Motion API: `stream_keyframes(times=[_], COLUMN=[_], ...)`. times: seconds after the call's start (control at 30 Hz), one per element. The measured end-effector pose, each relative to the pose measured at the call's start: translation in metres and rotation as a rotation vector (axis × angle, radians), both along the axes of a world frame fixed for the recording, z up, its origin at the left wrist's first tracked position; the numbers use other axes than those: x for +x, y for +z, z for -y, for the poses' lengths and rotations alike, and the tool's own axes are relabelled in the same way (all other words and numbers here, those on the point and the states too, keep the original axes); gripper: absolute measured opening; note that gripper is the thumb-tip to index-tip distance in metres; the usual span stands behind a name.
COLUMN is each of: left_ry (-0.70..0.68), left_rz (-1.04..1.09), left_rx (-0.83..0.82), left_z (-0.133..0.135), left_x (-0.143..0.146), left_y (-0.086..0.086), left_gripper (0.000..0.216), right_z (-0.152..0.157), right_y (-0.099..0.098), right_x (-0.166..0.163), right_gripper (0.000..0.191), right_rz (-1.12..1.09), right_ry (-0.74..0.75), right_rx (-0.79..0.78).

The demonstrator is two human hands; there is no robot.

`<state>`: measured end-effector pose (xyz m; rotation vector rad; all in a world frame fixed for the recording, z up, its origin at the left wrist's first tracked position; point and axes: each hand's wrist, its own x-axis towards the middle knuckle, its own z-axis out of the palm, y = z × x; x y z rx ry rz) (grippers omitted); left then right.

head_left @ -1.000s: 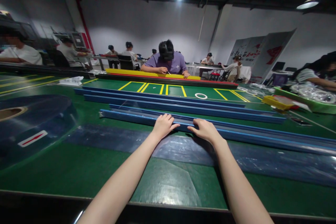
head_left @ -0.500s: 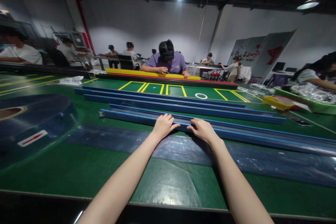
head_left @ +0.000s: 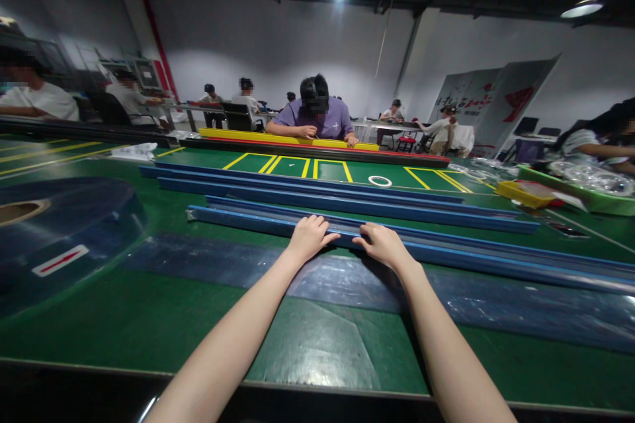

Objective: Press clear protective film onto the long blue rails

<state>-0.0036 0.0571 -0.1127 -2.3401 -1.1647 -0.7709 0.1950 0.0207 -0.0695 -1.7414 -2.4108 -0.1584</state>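
Note:
A long blue channel-shaped profile [head_left: 471, 254] lies across the green table, its left end closer to the middle and its right end running out of view. My left hand [head_left: 310, 236] is closed over its near edge, fingers curled into the channel and thumb along the front. A short gap to the right, my right hand [head_left: 383, 243] grips the same edge in the same way, with its fingertips partly hidden. In front of the profile a strip of clear bluish plastic film [head_left: 198, 263] lies flat, passing under my wrists.
A large film roll [head_left: 106, 218] lies at left. More blue profiles [head_left: 347, 201] lie beyond mine. A white ring [head_left: 380, 181], a yellow tray [head_left: 526, 193] and a green bin [head_left: 585, 197] sit farther off. A co-worker in purple [head_left: 337, 115] handles a yellow profile [head_left: 238, 137] opposite.

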Motion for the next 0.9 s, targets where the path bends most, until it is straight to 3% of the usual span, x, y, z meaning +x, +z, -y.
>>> stream_keyframes(times=[0.9], left_ry=[0.007], left_rz=[-0.002], left_rx=[0.075], left_z=[-0.004], left_x=[-0.0002], left_y=[-0.0054], left_gripper=[0.045], right_z=[-0.0015], right_y=[0.0008], right_x=[-0.0018], right_gripper=[0.025], right_rz=[0.011], right_ry=[-0.027], right_rx=[-0.025])
